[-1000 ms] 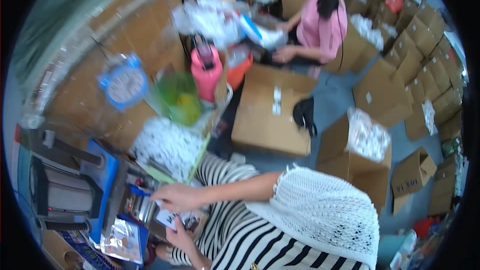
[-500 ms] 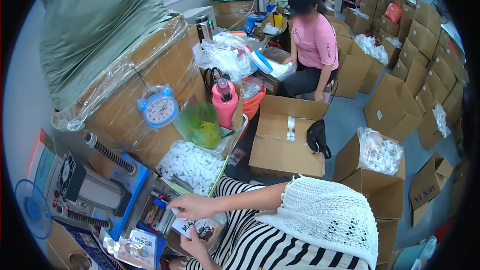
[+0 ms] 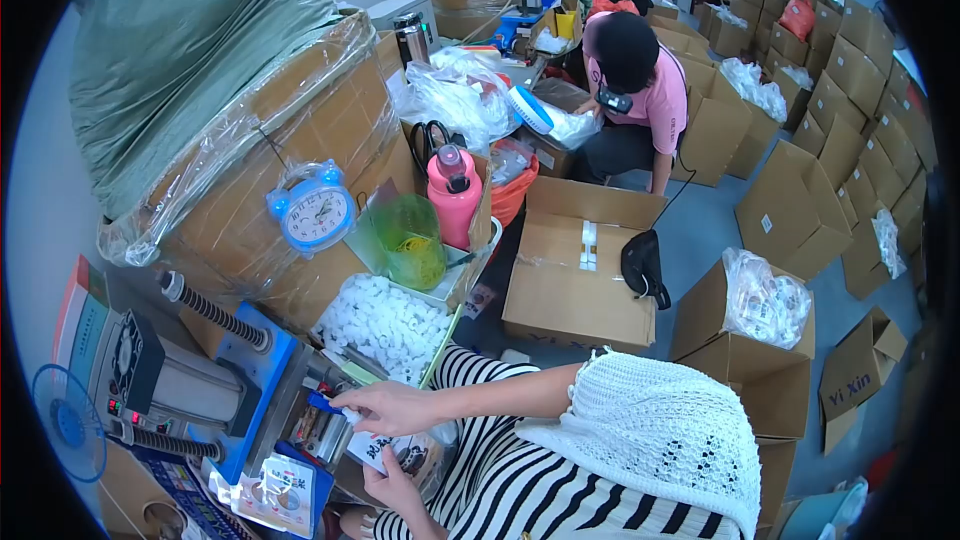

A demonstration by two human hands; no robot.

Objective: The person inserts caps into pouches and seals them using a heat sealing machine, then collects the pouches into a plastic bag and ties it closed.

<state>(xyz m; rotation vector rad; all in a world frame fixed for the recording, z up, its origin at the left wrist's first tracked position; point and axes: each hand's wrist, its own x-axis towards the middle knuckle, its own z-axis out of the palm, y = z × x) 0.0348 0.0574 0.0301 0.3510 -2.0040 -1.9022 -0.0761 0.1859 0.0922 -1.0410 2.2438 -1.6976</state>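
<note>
My left hand (image 3: 396,486) holds a white printed packet (image 3: 370,449) with black lettering and a dark picture, its thumb over the near edge. Just above it, my right hand (image 3: 385,408) pinches a small white piece (image 3: 352,415), partly covered by the fingers. Both hands are in front of a press machine (image 3: 190,385) with a blue plate, close to its metal fixture (image 3: 318,428). A tray of small white pieces (image 3: 385,325) stands beyond my right hand. More printed packets (image 3: 275,495) lie on a blue holder at the press's near side.
A blue alarm clock (image 3: 317,217) hangs on a wrapped carton. Near it stand a green cup (image 3: 400,245) and a pink bottle (image 3: 455,195). An open carton (image 3: 560,290) with a black pouch (image 3: 645,270) is on the floor. A co-worker (image 3: 640,90) in pink sits beyond.
The co-worker in pink has bent forward with head lowered. My hands stay by the fixture, still holding the packet and the small white piece. The view has shifted slightly.
</note>
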